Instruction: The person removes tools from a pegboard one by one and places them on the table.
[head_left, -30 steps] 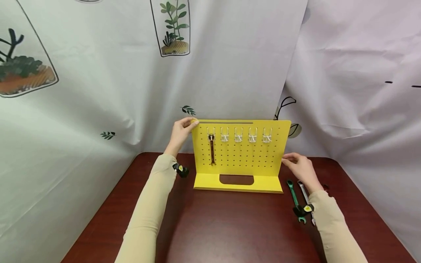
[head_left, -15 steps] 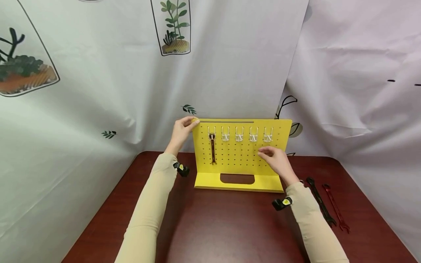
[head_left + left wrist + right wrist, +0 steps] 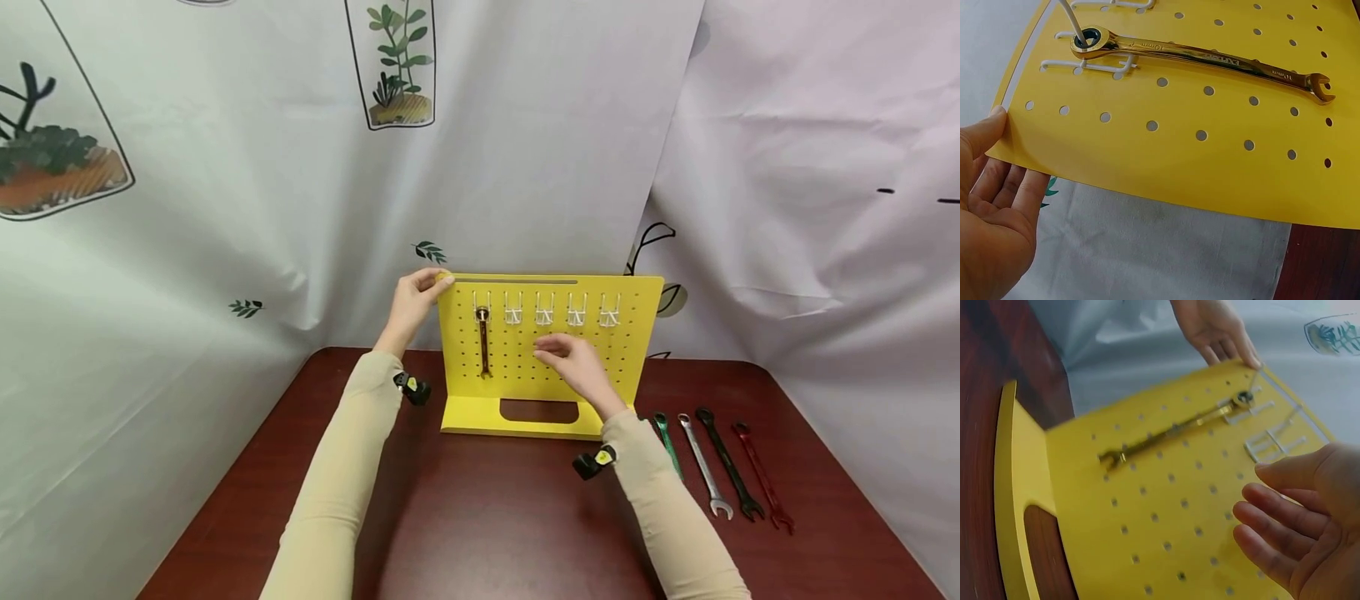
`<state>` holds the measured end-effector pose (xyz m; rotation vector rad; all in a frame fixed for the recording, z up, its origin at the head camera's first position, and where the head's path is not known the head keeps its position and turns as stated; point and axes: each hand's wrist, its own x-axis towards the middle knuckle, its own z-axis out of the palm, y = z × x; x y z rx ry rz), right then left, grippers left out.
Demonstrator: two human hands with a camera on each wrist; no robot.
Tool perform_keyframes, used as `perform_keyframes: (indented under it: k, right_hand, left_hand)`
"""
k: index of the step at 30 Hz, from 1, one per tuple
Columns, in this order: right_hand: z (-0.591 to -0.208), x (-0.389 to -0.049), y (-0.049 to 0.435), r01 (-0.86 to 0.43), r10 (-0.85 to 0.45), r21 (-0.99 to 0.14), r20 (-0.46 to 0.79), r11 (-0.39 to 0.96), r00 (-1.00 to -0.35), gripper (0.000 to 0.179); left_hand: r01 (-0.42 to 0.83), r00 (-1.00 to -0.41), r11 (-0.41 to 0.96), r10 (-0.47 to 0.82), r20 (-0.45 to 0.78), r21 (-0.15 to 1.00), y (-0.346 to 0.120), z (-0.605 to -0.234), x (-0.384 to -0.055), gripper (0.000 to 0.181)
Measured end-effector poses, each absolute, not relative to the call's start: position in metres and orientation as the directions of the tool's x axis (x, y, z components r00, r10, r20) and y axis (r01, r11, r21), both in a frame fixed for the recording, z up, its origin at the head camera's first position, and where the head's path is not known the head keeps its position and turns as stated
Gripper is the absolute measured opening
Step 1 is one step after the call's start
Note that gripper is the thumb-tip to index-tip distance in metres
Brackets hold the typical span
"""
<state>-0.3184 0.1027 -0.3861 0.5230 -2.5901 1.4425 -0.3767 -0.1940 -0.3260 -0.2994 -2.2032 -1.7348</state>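
Observation:
A yellow pegboard [image 3: 618, 358] stands on the table, with a row of white wire hooks across its upper part. At its upper left corner my left hand [image 3: 408, 304] pinches the edge, thumb on the front and fingers behind. Near that hand a shiny gold combination wrench [image 3: 1210, 57] hangs by its ring end from the leftmost hook, jaw end down. My right hand [image 3: 576, 367] is in front of the board's middle, below the hooks. In the right wrist view its fingers are loosely bent with nothing between them, close to another hook [image 3: 1272, 447].
To the right of the pegboard several wrenches lie side by side: a green wrench [image 3: 667, 442] partly behind the right sleeve, a silver wrench [image 3: 702, 467], a black wrench [image 3: 729, 465] and a red wrench [image 3: 763, 477]. A patterned curtain [image 3: 525, 167] hangs behind the table [image 3: 480, 517].
My right hand has travelled left, from the pegboard's right edge to in front of its middle. The left hand keeps its hold on the corner, and the hung wrench stays put.

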Motion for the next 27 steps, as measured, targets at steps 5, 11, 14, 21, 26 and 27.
perform_keyframes:
  k: [5,11,14,21,26,27]
  right_hand:
    - [-0.388,-0.321,0.079,-0.352,-0.262,-0.837,0.260,0.418,-0.929,0.030]
    - [-0.387,-0.324,0.061,-0.365,-0.282,-0.851,0.270,0.377,-0.921,0.031]
    - [-0.385,-0.327,0.055,-0.363,-0.271,-0.856,0.274,0.368,-0.923,0.031]
    - [-0.385,-0.330,0.043,-0.325,-0.270,-0.884,0.240,0.335,-0.932,0.033]
    - [-0.385,-0.331,0.037,-0.329,-0.273,-0.889,0.246,0.318,-0.930,0.036]
    - [-0.385,-0.331,0.037,-0.325,-0.274,-0.892,0.242,0.315,-0.931,0.036]
  left_hand:
    - [0.331,-0.936,0.243,-0.034,0.349,0.912,-0.193,-0.326,-0.375,0.037]
    - [0.339,-0.934,0.242,-0.033,0.357,0.909,-0.194,-0.328,-0.375,0.039]
    - [0.352,-0.929,0.245,-0.030,0.369,0.904,-0.194,-0.327,-0.376,0.040]
    - [0.340,-0.933,0.247,-0.030,0.358,0.907,-0.194,-0.326,-0.376,0.037]
    - [0.355,-0.928,0.231,-0.027,0.371,0.906,-0.193,-0.326,-0.376,0.037]
    - [0.352,-0.929,0.230,-0.029,0.368,0.907,-0.193,-0.326,-0.376,0.037]
